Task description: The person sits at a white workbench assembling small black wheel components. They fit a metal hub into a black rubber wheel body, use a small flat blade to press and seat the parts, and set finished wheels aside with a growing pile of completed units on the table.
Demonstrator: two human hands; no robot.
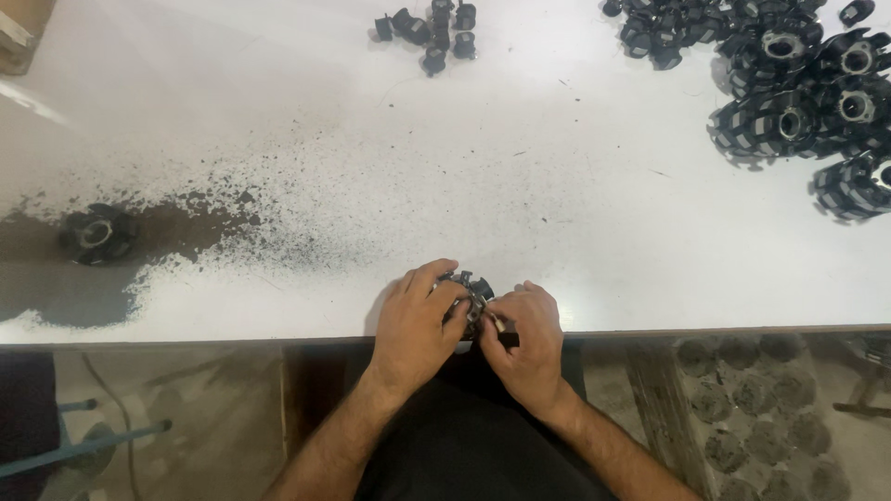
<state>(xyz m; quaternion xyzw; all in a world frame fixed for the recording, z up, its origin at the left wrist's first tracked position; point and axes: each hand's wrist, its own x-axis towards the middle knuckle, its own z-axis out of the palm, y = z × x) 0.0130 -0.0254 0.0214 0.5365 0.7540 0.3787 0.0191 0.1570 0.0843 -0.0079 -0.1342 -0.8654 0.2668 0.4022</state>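
In the head view, both hands work at the near edge of a white table (pixel 575 223). The left hand (pixel 415 320) curls over a small round black part with metal segments (pixel 471 295), its fingers closed on the part's left side and top. The right hand (pixel 526 339) meets it from the other side, thumb and forefinger pinched together on what looks like a small metal piece at the part's rim; the exact grip there is too small to make out. The part sits on the tabletop just inside the table's front edge (pixel 705 329), between the two hands.

The part appears stiff and compact, likely metal and hard plastic, so fairly dense for its bulk and not easily crushed. Its ribbed outer ring gives the fingers purchase, so the sides are the natural place to hold it; the small fitted segments look like the delicate spots.

A drop-off lies directly behind the hands, so anything loosened there could roll off onto the person's lap. Ahead and to the right the tabletop is open. Dark metal dust (pixel 232 218) spreads across the left side, around a lone similar part (pixel 97 234). A heap of like parts (pixel 807 102) fills the far right corner, and a cluster of small black pieces (pixel 432 28) sits at the far middle, all well apart from the hands.
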